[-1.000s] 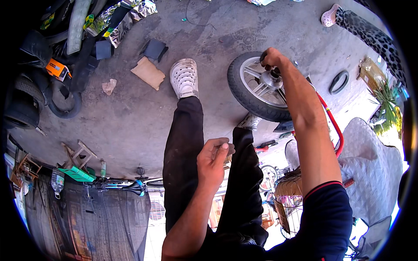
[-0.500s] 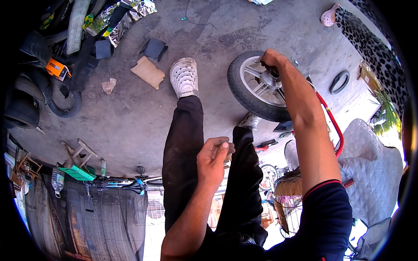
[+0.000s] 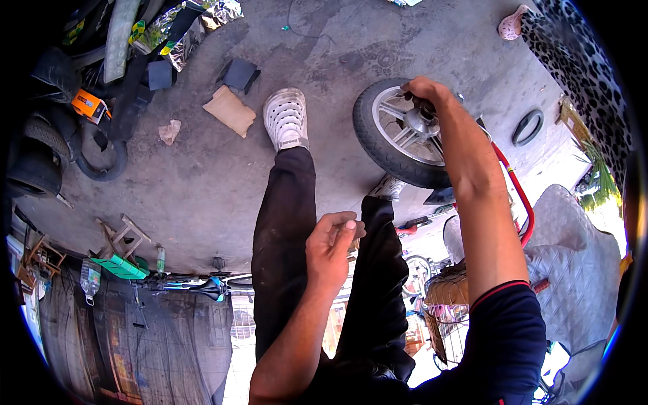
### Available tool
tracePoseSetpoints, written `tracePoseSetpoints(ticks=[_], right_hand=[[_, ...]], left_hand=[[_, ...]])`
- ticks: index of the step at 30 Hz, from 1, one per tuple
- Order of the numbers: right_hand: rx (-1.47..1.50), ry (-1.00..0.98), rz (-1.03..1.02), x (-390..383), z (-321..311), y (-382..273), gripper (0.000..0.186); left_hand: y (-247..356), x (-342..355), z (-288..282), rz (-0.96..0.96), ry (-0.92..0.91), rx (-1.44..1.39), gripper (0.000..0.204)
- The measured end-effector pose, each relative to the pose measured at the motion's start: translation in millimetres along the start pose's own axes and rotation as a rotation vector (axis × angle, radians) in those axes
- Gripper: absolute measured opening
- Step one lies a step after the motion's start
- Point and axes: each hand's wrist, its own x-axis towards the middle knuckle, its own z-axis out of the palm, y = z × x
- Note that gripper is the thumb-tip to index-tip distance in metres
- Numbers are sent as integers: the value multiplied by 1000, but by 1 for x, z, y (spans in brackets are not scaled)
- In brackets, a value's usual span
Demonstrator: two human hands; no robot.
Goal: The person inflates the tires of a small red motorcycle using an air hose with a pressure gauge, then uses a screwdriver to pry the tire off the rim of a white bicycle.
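Observation:
A wheel with a black tyre and silver spoked rim (image 3: 397,138) stands tilted at the right of my feet. My right hand (image 3: 425,94) reaches down to its far side, fingers curled in over the rim near the hub; the arm and hand hide part of the wheel. In front of my thighs, apart from the wheel, is my left hand (image 3: 329,244). Its fingers are bent with the thumb against them, and whatever may be in the pinch is too small to tell. A red curved tube (image 3: 520,192) runs beside my right forearm.
Old tyres (image 3: 37,162) and an orange box (image 3: 90,106) lie at the left. Cardboard (image 3: 229,111) and a dark block (image 3: 239,74) are on the concrete floor (image 3: 324,61). A small black ring (image 3: 527,127) and a person in leopard-print clothing (image 3: 574,67) are at the right.
My right hand has shifted very slightly at the wheel's rim. The left hand and the wheel stay almost where they were.

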Motion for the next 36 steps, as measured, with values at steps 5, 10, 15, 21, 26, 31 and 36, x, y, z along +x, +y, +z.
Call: tracePoseSetpoints(ticks=[5,10,15,21,26,31,36], right_hand=[[169,245,165,-2,7,-2,72],[111,109,71,3,-1,5,78],[86,3,89,-9,-1,-1,80],[-204,497,-21,-22,-12,-3,66],[-189,456,-257,-186,33,-131,54],[-614,449,-577,-370,82,-235,41],[-773,611,-751,-547,106,-315,41]], left_hand=[[0,0,-1,16,-7,19,25],[-4,-2,-1,7,5,3,25],[0,-4,-4,29,-25,1,25],[-10,-8,-9,88,-25,-66,21],[-31,-17,-15,48,55,-125,21],[-56,-48,-70,174,166,-173,16],[-37,-154,-199,444,502,-166,19]])
